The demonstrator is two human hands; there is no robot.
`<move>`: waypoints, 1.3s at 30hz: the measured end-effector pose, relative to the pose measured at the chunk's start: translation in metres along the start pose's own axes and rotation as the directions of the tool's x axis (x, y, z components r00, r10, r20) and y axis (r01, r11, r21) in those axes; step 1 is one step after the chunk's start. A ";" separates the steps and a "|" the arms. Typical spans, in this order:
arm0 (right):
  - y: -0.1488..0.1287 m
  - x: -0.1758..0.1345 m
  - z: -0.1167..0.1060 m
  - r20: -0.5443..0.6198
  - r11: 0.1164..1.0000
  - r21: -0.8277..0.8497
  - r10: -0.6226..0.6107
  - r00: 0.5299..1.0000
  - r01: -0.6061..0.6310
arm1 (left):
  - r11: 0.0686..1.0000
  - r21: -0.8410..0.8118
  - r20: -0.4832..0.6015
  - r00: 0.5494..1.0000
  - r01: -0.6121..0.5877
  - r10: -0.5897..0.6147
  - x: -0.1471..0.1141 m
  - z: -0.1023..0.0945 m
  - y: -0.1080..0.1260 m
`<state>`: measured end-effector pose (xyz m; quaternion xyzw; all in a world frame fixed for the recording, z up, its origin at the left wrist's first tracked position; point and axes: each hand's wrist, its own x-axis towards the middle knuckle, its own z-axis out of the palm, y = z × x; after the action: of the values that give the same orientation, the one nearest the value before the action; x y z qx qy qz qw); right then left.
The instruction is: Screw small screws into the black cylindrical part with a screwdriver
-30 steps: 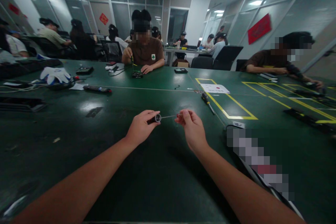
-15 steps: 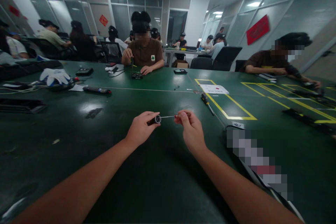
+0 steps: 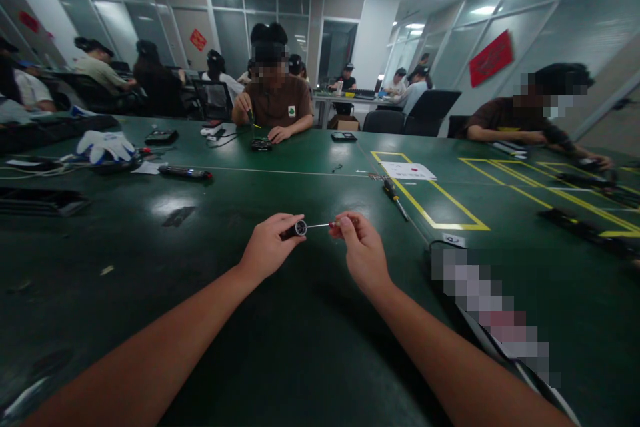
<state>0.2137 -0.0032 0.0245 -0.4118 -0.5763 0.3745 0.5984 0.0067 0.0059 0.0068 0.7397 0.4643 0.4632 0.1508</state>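
Observation:
My left hand (image 3: 270,245) is closed around a short black cylinder (image 3: 300,227) with a silver rim, like a flashlight head, its round end facing me and to the right. My right hand (image 3: 364,247) pinches the handle of a small screwdriver (image 3: 320,225) with a thin metal shaft and a red part near the fingers. The shaft points left, and its tip meets the cylinder's rim; whether it goes inside cannot be made out. Both hands are held above the green table (image 3: 280,360).
A yellow-and-black screwdriver (image 3: 395,198) lies beyond my right hand. A power strip (image 3: 493,310), partly blurred, runs along the right. Further left are a black tool (image 3: 185,173) and white gloves (image 3: 106,147). Across the table a co-worker (image 3: 277,103) handles a small black device.
My right hand has shifted slightly left, and a little less of the screwdriver shaft shows between the hands. My left hand stays almost in place with the cylinder.

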 end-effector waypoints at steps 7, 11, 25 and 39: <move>-0.005 -0.001 0.000 0.090 0.996 0.093 0.006 0.996 -0.015 | 1.000 0.016 0.005 1.000 -0.016 0.016 -0.001 0.001 -0.004; -0.002 -0.001 0.000 0.026 0.991 0.120 0.050 0.998 -0.053 | 0.999 0.027 0.009 1.000 -0.027 0.026 -0.001 0.000 -0.004; 0.007 0.015 -0.007 0.092 0.725 0.551 0.440 0.894 -0.413 | 0.993 0.076 -0.008 0.996 -0.089 0.090 0.002 -0.004 -0.001; 0.006 0.006 0.000 -0.072 0.977 0.185 0.123 0.990 -0.108 | 0.998 0.038 -0.015 0.999 -0.045 0.046 0.000 -0.001 -0.001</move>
<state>0.2139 0.0045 0.0212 -0.4038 -0.4896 0.4422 0.6339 0.0052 0.0064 0.0073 0.7489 0.4572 0.4637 0.1227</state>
